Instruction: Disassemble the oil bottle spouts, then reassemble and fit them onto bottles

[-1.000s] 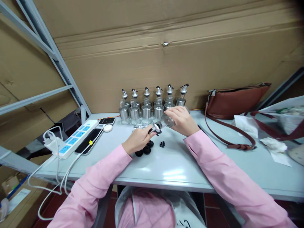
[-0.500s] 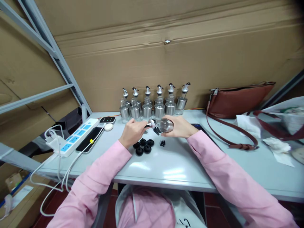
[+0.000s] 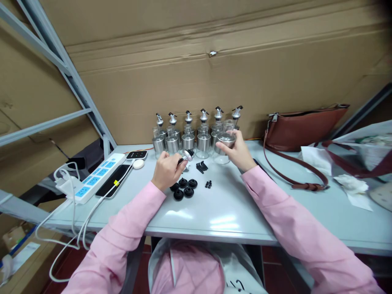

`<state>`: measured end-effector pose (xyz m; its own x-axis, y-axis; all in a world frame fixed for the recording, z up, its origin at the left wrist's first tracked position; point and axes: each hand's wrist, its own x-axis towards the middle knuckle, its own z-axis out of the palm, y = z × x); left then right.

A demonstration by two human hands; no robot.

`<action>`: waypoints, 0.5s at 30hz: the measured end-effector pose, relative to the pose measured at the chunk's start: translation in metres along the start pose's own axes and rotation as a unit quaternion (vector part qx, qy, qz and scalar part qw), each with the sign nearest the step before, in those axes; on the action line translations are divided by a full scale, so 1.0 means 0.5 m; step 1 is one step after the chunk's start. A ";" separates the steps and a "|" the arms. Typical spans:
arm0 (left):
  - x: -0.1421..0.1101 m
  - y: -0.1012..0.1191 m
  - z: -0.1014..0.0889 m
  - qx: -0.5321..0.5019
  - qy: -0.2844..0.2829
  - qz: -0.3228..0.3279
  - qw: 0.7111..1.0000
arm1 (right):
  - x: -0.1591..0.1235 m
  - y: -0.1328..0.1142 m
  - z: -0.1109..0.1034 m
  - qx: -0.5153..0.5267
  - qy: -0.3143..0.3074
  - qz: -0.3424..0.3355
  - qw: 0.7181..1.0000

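My left hand (image 3: 169, 169) is closed on a silver pourer spout (image 3: 188, 154) with a black ribbed stopper, held just above the table. My right hand (image 3: 238, 150) grips a glass bottle (image 3: 226, 141) with a steel band around it; the bottle is nearly upright, its neck open. Below and between the hands lie several black round caps (image 3: 188, 192), a few small black plugs (image 3: 208, 184) and several thin black levers (image 3: 201, 166). Bottles with steel bands (image 3: 188, 142) stand in rows behind, the back ones topped with pourer spouts (image 3: 203, 115).
To the left are a power strip (image 3: 99, 175) with white cables, a dark phone (image 3: 113, 181), a small black device (image 3: 136, 155) and a white round puck (image 3: 138, 164). On the right sit a brown bag (image 3: 306, 130) and crumpled tissue (image 3: 351, 184). Cardboard (image 3: 183, 77) stands behind.
The pourer spout has come out of the bottle neck. My right hand has turned the bottle from lying sideways to nearly upright and moved it back toward the rows.
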<state>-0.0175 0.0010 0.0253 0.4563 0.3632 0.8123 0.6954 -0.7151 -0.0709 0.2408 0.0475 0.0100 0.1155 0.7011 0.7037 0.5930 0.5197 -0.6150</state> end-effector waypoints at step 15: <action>-0.001 0.011 0.012 -0.021 -0.095 -0.014 0.995 | 0.015 0.129 -0.001 -0.112 0.103 -0.006 0.988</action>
<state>-0.0108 0.0005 0.0212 0.5370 0.4866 0.6891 0.6867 -0.7266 -0.0219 0.2803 0.0863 -0.0242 0.2537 0.5694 0.7820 0.7539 0.3900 -0.5286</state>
